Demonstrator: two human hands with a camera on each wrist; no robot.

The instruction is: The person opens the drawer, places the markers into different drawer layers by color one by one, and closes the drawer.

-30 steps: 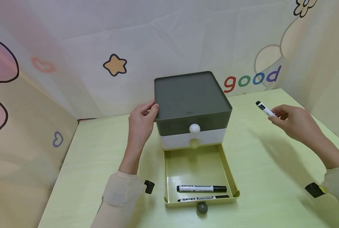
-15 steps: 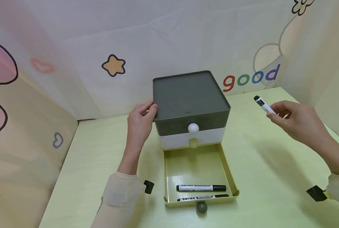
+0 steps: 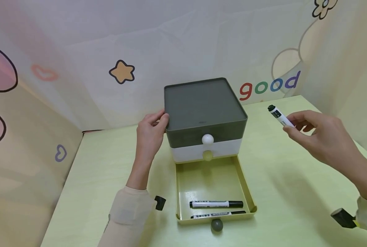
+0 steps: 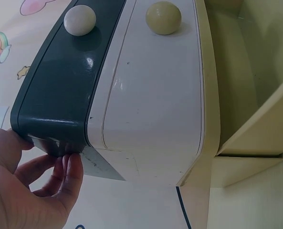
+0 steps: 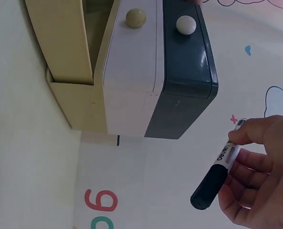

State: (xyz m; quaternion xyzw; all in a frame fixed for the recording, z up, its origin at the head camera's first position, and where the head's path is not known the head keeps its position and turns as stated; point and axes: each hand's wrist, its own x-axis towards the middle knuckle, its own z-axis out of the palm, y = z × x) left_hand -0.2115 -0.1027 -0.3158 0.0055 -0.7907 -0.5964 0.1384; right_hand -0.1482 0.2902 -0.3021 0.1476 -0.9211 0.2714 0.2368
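Observation:
A small stacked drawer box (image 3: 202, 106) has a dark grey top tier, a white middle tier and a pale yellow bottom drawer (image 3: 212, 181), which is pulled out. Two white markers with black caps lie in that drawer: one marker (image 3: 215, 204) in full view, the other marker (image 3: 217, 215) partly hidden by the front wall. My left hand (image 3: 150, 135) grips the box's upper left edge, with thumb at the rim and fingertips against the side. Right of the box, above the table, my right hand (image 3: 322, 137) pinches a third marker (image 3: 279, 116), its black-capped end pointing up and left.
The pale yellow-green table (image 3: 103, 192) extends around the box. Behind it hangs a printed cloth (image 3: 189, 51), with more cloth at both sides. A dark grey knob (image 3: 216, 225) sticks out from the front of the bottom drawer.
My right hand has moved slightly left and closer to the camera with its marker. The left hand stays at the box edge, and the drawer is unchanged. The head view has shifted a little.

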